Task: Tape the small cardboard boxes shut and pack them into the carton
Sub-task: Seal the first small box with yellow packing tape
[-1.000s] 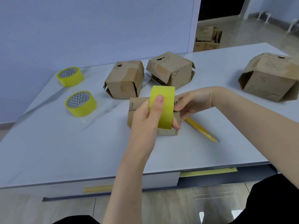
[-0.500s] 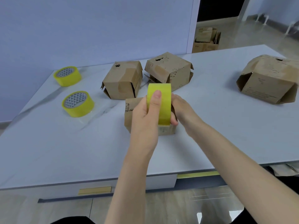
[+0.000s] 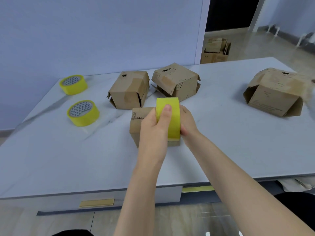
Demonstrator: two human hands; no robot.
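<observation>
A small cardboard box (image 3: 135, 126) sits on the white table (image 3: 51, 159), straight in front of me. Upright on its top stands a yellow tape roll (image 3: 173, 116). My left hand (image 3: 153, 132) grips the roll, thumb across its outer face. My right hand (image 3: 188, 123) curls against the roll's right side, the thumb at its lower edge; its fingertips are hidden behind the roll. Two more small boxes (image 3: 129, 91) (image 3: 175, 82) lie just behind with loose flaps. A larger carton (image 3: 272, 94) rests on its side at the right.
Two spare yellow tape rolls (image 3: 73, 84) (image 3: 83, 113) lie flat at the left of the table. A blue-grey wall stands behind. More cardboard boxes (image 3: 215, 50) are stacked on the floor beyond the table. The near table edge runs below my forearms.
My right forearm has swung in from the right, so it now reaches up from below. It covers the yellow strip that lay on the table. My left hand keeps hold of the roll.
</observation>
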